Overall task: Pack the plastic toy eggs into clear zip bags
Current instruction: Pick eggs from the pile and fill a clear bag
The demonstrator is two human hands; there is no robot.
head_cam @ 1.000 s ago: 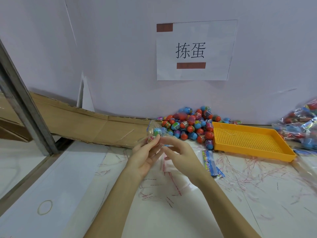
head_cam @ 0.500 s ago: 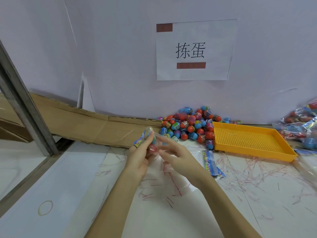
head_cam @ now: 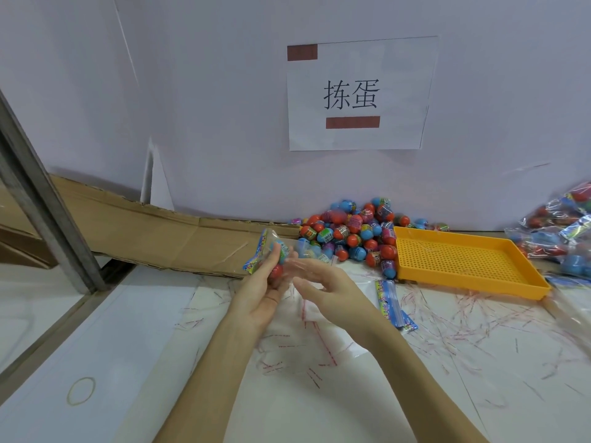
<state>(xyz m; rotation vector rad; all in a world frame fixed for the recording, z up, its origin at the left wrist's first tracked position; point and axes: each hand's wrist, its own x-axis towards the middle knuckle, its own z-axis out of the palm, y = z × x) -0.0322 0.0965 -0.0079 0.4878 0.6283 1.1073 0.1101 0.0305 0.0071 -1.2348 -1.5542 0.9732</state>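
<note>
Head view: clear zip bag [head_cam: 271,254] holds red and blue eggs.

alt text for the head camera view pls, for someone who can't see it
A person's left hand holds a clear zip bag of toy eggs above a white table while the right hand hovers open beside it. Behind lie a pile of red and blue plastic eggs and an orange perforated tray.
</note>
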